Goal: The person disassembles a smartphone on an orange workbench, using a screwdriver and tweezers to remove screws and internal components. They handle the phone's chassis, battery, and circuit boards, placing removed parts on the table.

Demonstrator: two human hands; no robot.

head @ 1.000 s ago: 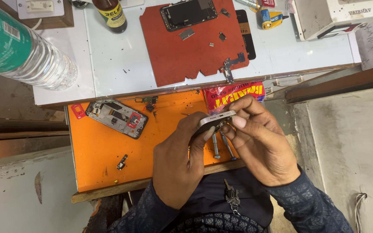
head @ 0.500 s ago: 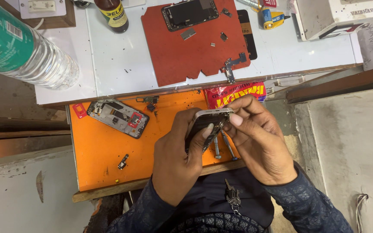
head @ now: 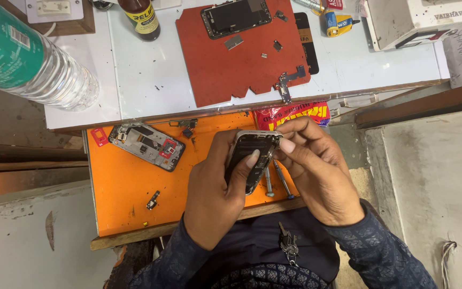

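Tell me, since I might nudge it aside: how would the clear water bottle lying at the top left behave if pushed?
The water bottle lies on its side, so it would probably roll rather than slide. Its thin clear ribbed plastic likely flexes under a squeeze. How full it is can't be told, so its weight is uncertain.

A phone-repair workbench, small and cluttered. Opened phone body gripped in the left hand, right hand at its top edge. Stripped phone frame on an orange work mat; another opened phone and loose small parts on a red mat. Screwdrivers close by — also a glue bottle, a plastic water bottle, a white equipment box.
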